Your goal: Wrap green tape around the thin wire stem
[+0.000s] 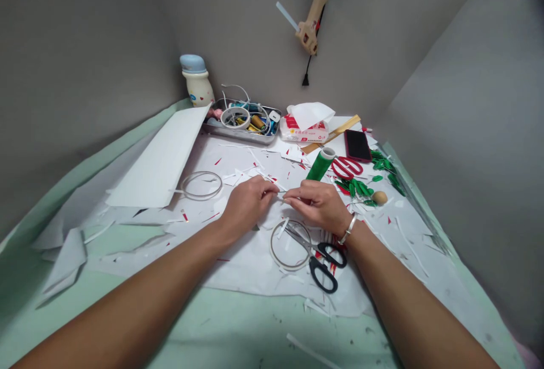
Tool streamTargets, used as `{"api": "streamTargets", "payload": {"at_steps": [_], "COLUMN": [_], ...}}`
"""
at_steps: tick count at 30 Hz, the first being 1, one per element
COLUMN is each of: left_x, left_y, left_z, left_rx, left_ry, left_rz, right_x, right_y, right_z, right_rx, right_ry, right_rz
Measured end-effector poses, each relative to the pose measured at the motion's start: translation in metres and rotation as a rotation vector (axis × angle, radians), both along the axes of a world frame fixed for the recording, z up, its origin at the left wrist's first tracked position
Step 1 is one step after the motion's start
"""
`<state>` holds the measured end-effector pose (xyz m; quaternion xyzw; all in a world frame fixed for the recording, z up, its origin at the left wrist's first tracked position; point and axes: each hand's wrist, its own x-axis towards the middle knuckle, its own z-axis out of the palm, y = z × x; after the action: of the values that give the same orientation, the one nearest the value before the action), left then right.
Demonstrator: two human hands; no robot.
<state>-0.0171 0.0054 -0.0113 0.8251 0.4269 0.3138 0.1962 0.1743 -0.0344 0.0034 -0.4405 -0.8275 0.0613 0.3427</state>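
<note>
Fingers [268, 192] on our left hand [249, 204] and right hand [318, 206] pinch closed on a thin white paper strip [279, 191], long axis crosswise between them; black-handled steel scissors [323, 258] lie just below.

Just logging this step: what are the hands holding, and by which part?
The left hand and right hand pinch a thin pale strip between their fingertips, apparently by its ends; material unclear.
</note>
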Motion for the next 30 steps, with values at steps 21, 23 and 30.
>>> {"api": "streamTargets", "payload": {"at_steps": [21, 23, 30], "left_x": [0.0005, 0.0004, 0.0001], "left_y": [0.0009, 0.0007, -0.0005], "left_z": [-0.0029, -0.0026, -0.0007], "left_rx": [0.111, 0.111, 0.116], "left_ry": [0.081, 0.082, 0.047], "left_rz": [0.053, 0.059, 0.072], "right_x": [0.0008, 0.0005, 0.0002], "right_y": [-0.0005, -0.0007, -0.0017], "right_z": [0.0021, 0.0024, 0.0025], "right_rx": [-0.150, -0.147, -0.121], "right_ry": [0.066, 0.057, 0.045], "right_rz": [0.036, 0.034, 0.040]}}
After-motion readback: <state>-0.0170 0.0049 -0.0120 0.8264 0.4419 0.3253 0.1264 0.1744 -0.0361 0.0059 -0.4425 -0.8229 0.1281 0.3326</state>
